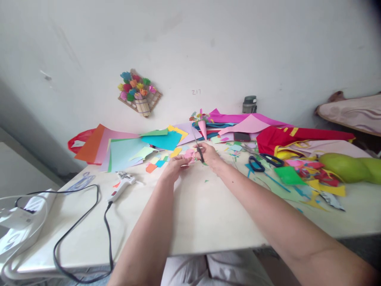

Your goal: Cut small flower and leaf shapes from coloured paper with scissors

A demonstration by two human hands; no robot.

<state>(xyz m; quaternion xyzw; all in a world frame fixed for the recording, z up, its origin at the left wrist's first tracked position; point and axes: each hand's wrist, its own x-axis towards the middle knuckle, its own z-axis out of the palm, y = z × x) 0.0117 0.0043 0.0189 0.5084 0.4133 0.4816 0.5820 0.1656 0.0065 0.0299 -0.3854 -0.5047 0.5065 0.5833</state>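
Observation:
My right hand (208, 155) is closed around a small pair of dark-handled scissors (199, 152), whose thin blades point up and away from me. Close by on the left, my left hand (177, 165) pinches a small piece of pink paper (189, 153). The two hands almost meet over the middle of the table, with the paper between them. Cut paper squares, among them an orange square (151, 168) and a teal one (160, 163), lie just left of my left hand. A pink paper cone (203, 129) with small coloured paper pieces at its top is beyond the scissors.
A white glue gun (121, 190) lies at left, its black cord looping toward a power strip (28, 222). Large coloured sheets (125, 153) line the back. Blue-handled scissors (256, 164), paper scraps (315, 171) and a green rounded object (345, 167) are at right. A dark bottle (249, 105) stands behind.

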